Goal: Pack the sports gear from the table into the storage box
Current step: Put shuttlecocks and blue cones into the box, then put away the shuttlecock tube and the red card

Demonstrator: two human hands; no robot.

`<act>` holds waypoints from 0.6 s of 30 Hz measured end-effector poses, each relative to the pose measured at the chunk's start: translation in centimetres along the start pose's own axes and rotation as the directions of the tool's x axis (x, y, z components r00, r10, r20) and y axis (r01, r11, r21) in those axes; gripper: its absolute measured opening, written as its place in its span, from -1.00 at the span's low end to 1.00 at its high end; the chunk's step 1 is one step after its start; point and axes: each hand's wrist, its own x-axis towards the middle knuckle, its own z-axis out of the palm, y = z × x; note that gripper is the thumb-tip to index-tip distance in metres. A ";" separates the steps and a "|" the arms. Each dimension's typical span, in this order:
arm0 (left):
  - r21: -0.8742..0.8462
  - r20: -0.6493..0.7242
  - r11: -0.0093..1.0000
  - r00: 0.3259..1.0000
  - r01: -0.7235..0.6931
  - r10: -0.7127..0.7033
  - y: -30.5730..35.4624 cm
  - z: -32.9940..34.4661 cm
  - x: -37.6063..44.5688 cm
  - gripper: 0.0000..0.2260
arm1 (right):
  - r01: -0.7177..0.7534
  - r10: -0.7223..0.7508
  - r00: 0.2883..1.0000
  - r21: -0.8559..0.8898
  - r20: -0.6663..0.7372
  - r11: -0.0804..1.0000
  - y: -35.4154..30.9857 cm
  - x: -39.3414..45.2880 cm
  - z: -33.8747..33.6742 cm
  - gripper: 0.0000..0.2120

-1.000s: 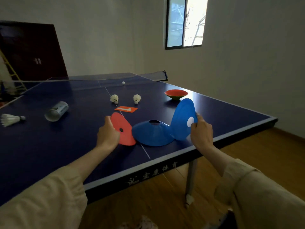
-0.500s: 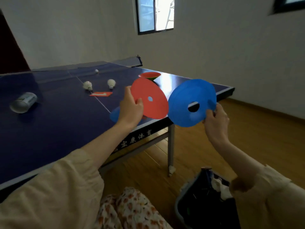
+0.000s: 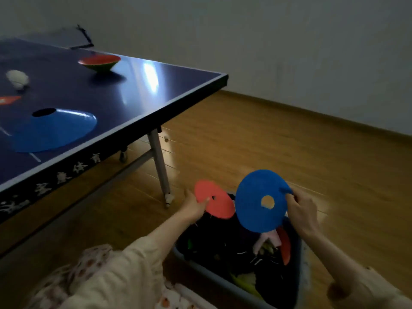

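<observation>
White Chinese characters run along the table's edge (image 3: pixel 66 175), too blurred to read reliably.

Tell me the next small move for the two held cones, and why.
Probably lower and release both: the left hand holds the red cone and the right hand the blue cone directly over the open storage box.

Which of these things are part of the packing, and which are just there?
Part of the job: red cone in the left hand; blue cone in the right hand; storage box; cones left on the table; shuttlecock.

Just there: wooden floor; wall.
</observation>
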 end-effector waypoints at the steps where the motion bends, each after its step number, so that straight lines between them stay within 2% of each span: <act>1: 0.037 0.056 0.998 0.997 0.059 -0.061 -0.8 1.4 0.5 -0.26 | -0.027 0.027 1.000 -0.032 -0.001 0.999 1.2 0.2 -0.6 -0.77; 5: 0.067 0.149 0.987 0.977 0.146 -0.154 -4.0 3.7 2.6 -0.31 | -0.112 0.122 0.990 -0.116 0.078 0.987 5.8 0.2 -1.3 -0.73; 8: 0.073 0.176 0.990 0.975 0.122 -0.133 -4.4 3.9 3.0 -0.34 | -0.147 0.209 0.945 -0.247 0.252 0.958 8.6 0.2 -1.0 -0.72; 11: 0.091 0.191 0.990 0.973 0.112 -0.127 -4.0 3.7 2.9 -0.36 | -0.115 0.379 0.782 -0.483 0.494 0.868 9.3 0.5 -0.5 -0.71; 13: 0.096 0.201 0.988 0.969 0.124 -0.141 -3.9 3.6 2.9 -0.39 | -0.065 0.494 0.685 -0.631 0.535 0.773 9.3 0.7 -0.2 -0.76; 15: 0.088 0.211 0.990 0.969 0.112 -0.128 -3.9 3.4 2.9 -0.40 | -0.056 0.509 0.694 -0.667 0.509 0.743 8.9 1.2 0.7 -0.82; 18: 0.058 0.207 0.991 0.969 0.124 -0.133 -4.4 2.4 2.6 -0.40 | -0.016 0.438 0.739 -0.636 0.512 0.771 6.9 1.8 2.6 -0.78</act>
